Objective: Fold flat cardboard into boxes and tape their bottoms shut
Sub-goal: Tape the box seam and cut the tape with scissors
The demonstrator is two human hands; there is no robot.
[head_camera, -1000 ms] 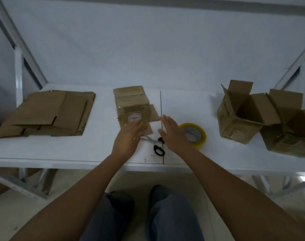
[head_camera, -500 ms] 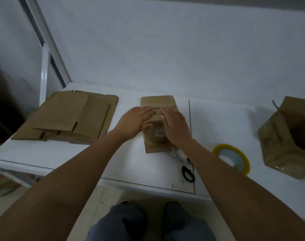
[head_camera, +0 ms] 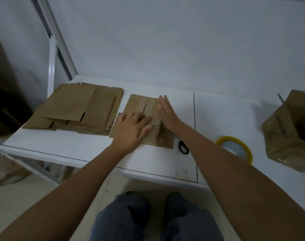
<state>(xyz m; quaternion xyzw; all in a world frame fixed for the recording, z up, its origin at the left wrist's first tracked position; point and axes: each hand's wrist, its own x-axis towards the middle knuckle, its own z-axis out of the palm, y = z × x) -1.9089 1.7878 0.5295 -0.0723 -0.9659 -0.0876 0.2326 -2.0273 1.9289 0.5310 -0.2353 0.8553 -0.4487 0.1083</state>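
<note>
No text, label or number can be read on the cardboard [head_camera: 141,105], the tape roll [head_camera: 235,149] or the box [head_camera: 285,136].

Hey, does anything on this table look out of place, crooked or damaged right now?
Nothing serious. The open box at the right edge lies tipped on its side. The near edge of the flat cardboard under both hands looks a bit crumpled. The flat stack lies unevenly.

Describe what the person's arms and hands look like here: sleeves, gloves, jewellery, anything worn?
Both forearms are bare to the frame's edge, no sleeves showing. The left hand and right hand wear no gloves, and no watch or wristband shows. A small glint by the left hand's fingers might be a ring; unclear.
</note>
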